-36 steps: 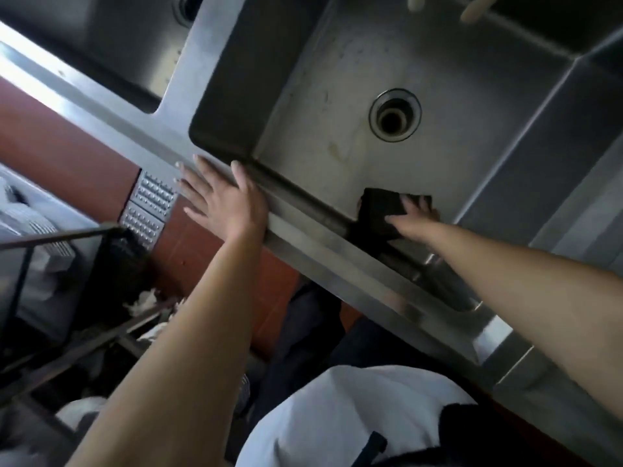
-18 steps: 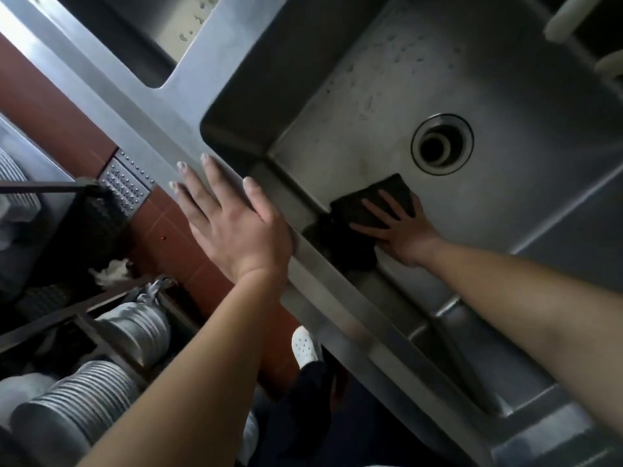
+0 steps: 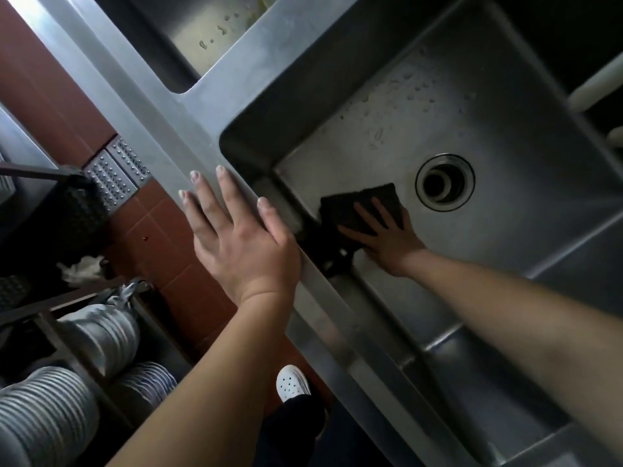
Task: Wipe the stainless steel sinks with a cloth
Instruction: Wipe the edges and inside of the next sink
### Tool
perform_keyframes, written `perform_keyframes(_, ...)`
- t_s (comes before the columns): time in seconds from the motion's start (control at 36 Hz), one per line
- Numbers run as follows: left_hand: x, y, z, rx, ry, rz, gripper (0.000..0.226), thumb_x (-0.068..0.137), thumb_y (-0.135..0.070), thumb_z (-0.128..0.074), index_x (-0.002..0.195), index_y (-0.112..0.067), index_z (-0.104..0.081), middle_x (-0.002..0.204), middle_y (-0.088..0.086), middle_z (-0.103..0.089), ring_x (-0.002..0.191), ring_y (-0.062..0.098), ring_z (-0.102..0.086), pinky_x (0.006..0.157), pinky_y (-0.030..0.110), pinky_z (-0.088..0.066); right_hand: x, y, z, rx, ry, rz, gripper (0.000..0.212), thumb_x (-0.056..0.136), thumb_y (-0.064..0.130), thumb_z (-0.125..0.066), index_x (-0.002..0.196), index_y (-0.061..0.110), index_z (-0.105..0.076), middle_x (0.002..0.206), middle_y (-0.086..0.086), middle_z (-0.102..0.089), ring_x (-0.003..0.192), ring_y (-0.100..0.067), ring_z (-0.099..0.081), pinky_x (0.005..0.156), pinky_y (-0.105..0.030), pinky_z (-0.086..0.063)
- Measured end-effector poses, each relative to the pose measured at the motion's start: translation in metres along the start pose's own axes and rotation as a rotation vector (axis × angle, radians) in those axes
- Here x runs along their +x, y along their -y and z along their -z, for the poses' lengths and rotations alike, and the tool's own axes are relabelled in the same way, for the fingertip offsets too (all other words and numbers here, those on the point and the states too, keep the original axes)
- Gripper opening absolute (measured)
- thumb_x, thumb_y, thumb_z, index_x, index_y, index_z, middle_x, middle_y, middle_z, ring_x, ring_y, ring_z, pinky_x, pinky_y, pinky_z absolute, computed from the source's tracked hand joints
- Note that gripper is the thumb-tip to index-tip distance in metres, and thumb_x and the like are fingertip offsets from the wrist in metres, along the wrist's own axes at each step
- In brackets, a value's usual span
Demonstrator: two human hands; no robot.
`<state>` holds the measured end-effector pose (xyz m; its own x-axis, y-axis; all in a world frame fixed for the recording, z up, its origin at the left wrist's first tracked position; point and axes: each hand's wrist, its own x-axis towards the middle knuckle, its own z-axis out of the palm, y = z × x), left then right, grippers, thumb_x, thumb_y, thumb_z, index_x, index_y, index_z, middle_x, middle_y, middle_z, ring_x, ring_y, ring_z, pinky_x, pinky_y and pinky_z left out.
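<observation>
A deep stainless steel sink (image 3: 505, 106) fills the right of the view, its floor dotted with water drops and its round drain (image 3: 444, 182) near the middle. My right hand (image 3: 387, 235) presses a dark cloth (image 3: 357, 205) flat on the sink floor, just left of the drain and close to the near wall, fingers spread straight over it. My left hand (image 3: 236, 230) rests flat, fingers straight, on the sink's front rim (image 3: 148, 106). A second sink (image 3: 209, 32) lies at the upper left.
Below the counter edge lie red floor tiles (image 3: 158, 230) and a studded metal floor plate (image 3: 114, 173). Stacks of plates (image 3: 50, 416) sit on a dark rack at the lower left. A white shoe (image 3: 291, 382) stands near the counter. White pipes (image 3: 593, 85) cross the upper right.
My right hand has slid the cloth from the near wall out onto the sink floor toward the drain. The view has swung to look further down; my left hand stays on the rim.
</observation>
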<state>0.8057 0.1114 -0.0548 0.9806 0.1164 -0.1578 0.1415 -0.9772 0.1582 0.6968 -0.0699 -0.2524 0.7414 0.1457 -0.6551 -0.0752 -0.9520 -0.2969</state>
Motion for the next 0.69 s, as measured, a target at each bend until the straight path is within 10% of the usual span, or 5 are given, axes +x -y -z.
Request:
perform_keyframes(0.28,-0.001,-0.001,0.0,-0.023,-0.004,0.012,0.063,0.099,-0.041,-0.034,0.158,-0.025,-0.019,0.167,0.002,-0.008,0.153,0.024,-0.003,0.112,0.05,-0.029,-0.029,-0.021,-0.014,-0.137,0.113,0.154,0.078,0.104,0.03,-0.037,0.136,0.067,0.024,0.16,0.009,0.032,0.137,-0.027,0.043,0.113,-0.068,0.006)
perform_keyframes(0.69,-0.001,-0.002,0.0,-0.018,-0.01,0.004,0.064,0.097,-0.044,-0.03,0.158,-0.027,-0.02,0.167,0.0,-0.007,0.153,0.022,-0.002,0.113,0.049,-0.025,0.112,0.078,0.089,0.217,0.053,-0.143,0.093,0.092,0.025,-0.056,0.147,0.062,0.009,0.159,0.008,0.035,0.145,-0.032,0.035,0.108,-0.078,0.004)
